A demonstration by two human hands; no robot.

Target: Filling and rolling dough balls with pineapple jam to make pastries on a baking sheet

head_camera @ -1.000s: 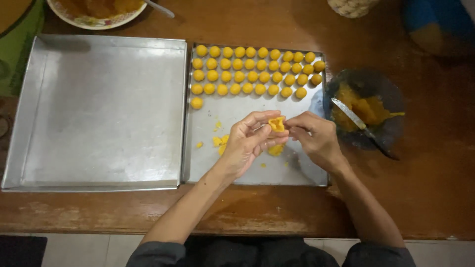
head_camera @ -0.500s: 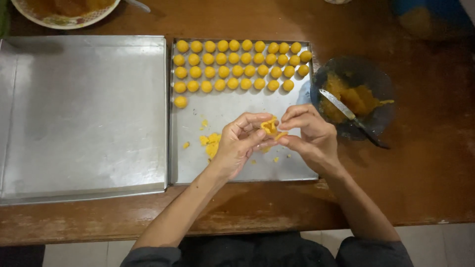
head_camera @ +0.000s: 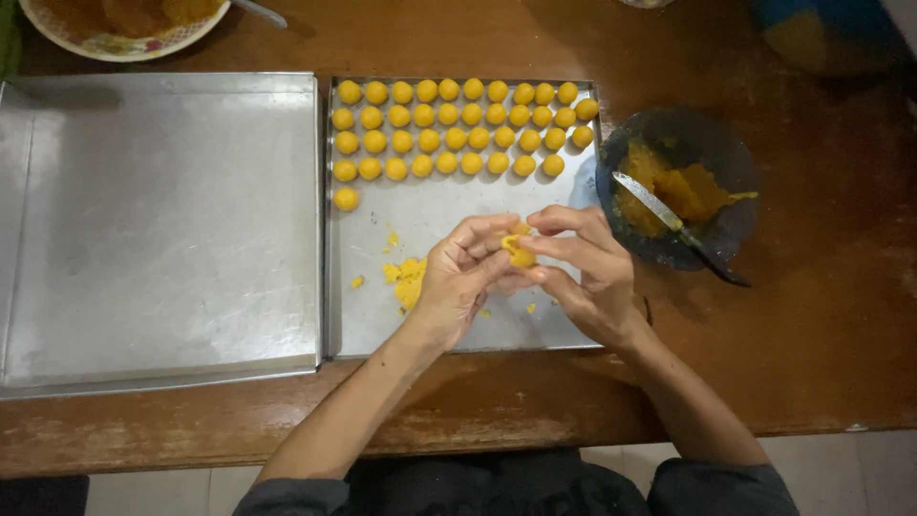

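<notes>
My left hand point(head_camera: 460, 277) and my right hand point(head_camera: 585, 269) meet over a small metal tray point(head_camera: 449, 315). Together their fingertips pinch a small lump of yellow dough point(head_camera: 521, 250). Several rows of small yellow dough balls point(head_camera: 449, 129) fill the far part of that tray, with one more ball point(head_camera: 346, 199) starting a row at its left. A loose clump of yellow dough point(head_camera: 409, 277) and crumbs lie on the tray just left of my left hand.
A dark bowl point(head_camera: 707, 153) with orange filling and a knife point(head_camera: 669, 220) stands right of the tray. A larger bare metal tray point(head_camera: 158, 225) lies to the left. A plate point(head_camera: 124, 24) sits at the far left on the brown wooden table point(head_camera: 831, 315).
The view has shifted slightly. Both hands stay together on the dough lump, their fingers turning and pressing it.
</notes>
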